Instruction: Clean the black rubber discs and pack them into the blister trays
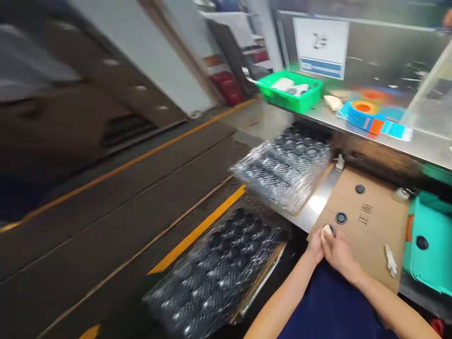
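Note:
Both hands meet in front of the body, over the near left edge of a brown cardboard sheet. My left hand is closed around a dark round part with a cream-coloured piece against it. Pressed on the cream piece from the right is my right hand, its fingers bent. Just beyond them a black round part lies on the cardboard, with a second black ring farther back. A crumpled white piece rests on the sheet's right side.
Plastic-wrapped trays of black parts stand at the left, one farther and one nearer. A teal bin is at the right, beside a small bottle. A metal shelf behind holds a green basket and tape rolls.

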`<state>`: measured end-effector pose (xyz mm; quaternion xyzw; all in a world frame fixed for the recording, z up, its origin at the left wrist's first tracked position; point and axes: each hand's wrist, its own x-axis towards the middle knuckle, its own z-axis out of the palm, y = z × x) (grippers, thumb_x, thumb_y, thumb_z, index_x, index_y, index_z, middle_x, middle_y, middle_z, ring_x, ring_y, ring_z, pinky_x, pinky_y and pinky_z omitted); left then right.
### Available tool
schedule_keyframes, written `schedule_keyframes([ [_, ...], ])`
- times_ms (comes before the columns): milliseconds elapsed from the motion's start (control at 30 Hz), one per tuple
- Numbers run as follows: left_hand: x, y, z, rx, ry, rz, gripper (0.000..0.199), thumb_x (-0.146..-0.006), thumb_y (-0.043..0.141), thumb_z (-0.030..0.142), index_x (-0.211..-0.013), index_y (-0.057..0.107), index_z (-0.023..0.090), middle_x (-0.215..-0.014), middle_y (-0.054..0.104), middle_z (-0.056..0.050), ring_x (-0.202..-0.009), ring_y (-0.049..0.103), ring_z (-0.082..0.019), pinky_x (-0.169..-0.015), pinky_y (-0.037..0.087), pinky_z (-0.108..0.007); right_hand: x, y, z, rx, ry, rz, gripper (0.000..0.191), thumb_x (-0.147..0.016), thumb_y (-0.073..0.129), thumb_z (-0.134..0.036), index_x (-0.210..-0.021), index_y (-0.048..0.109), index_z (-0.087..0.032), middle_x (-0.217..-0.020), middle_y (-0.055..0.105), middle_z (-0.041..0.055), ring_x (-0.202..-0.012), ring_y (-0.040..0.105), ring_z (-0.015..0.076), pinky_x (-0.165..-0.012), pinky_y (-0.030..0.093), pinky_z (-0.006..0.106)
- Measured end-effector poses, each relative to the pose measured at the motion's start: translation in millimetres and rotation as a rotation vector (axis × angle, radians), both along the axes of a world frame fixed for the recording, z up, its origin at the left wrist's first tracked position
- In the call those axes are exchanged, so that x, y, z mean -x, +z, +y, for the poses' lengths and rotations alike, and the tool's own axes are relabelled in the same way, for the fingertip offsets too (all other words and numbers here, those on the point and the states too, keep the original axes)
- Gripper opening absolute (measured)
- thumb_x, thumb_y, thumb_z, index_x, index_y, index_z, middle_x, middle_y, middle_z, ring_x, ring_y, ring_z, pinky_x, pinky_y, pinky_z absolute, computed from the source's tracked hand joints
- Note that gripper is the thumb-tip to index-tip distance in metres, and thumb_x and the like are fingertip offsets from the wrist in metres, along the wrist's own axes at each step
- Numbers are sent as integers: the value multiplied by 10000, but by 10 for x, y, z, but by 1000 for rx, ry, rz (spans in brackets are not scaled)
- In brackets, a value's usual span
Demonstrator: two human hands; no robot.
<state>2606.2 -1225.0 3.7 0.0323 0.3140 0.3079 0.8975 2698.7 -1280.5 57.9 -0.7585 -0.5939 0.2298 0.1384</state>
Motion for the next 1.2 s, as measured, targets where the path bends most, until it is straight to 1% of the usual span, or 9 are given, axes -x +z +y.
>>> schedule_keyframes([
  [133,-94,-89,8,-33,-114,28,343,-995,460,317,-1164,680,116,-1191,718,-133,-1167,651,-248,-1100,461,-414,-61,25,-69,83,-154,-86,399,-975,520,-328,-1358,612,-267,-1144,560,142,-1078,509,288,-945,433,423],
  [267,-177,-99,0,-47,-200,50,382,-998,456,358,-1199,675,119,-1240,697,-149,-1230,619,-272,-1108,461,-449,-156,-22,-176,33,-100,-55,420,-955,545,-333,-1369,596,-287,-1243,527,142,-1134,483,302,-970,423,432],
  [367,-221,-53,26,-22,-220,69,348,-998,466,321,-1188,674,117,-1301,667,-156,-1237,616,-261,-1078,488,-429,-449,-58,-184,57,-282,44,427,-954,542,-298,-1374,591,-247,-1167,551,133,-1102,518,276,-970,438,407],
  [433,-251,-10,46,-22,-242,40,346,-1000,475,314,-1204,666,109,-1354,633,-163,-1244,613,-261,-1058,502,-418,-697,-59,-184,-12,-435,161,455,-931,559,-251,-1382,565,-192,-1167,554,124,-1121,533,247,-1014,430,381],
  [533,-335,45,56,-21,-249,34,357,-1006,471,335,-1197,671,108,-1358,632,-154,-1236,617,-260,-1052,506,-410,-891,-37,-233,-159,-456,320,587,-834,646,-222,-1398,486,-194,-1235,537,96,-1153,530,219,-1041,431,362],
  [700,-537,54,-5,-79,-266,80,342,-985,481,322,-1155,692,114,-1258,691,-132,-1238,612,-251,-1122,454,-407,-641,-37,-318,-73,-393,322,632,-778,665,-162,-1358,417,-208,-1303,518,110,-1190,528,227,-1028,435,365],
  [833,-628,45,-80,-142,-282,87,369,-940,489,269,-1228,669,126,-1240,701,-122,-1247,608,-255,-1139,432,-418,-453,13,-299,37,-425,255,474,-916,572,-240,-1341,370,-187,-1202,607,130,-1054,618,243,-891,470,350],
  [1000,-724,52,-212,-183,-319,53,400,-948,502,311,-1292,645,165,-1334,660,-98,-1328,549,-255,-1152,416,-421,-499,114,-226,145,-502,103,310,-1017,391,-274,-1310,376,-174,-1074,664,130,-896,665,252,-753,448,329],
  [1200,-761,9,-277,-159,-340,87,396,-978,488,370,-1249,671,146,-1339,655,-109,-1356,521,-261,-1153,419,-407,-549,13,-219,124,-503,72,269,-1019,375,-292,-1261,391,-176,-1061,673,123,-881,666,248,-726,444,314],
])
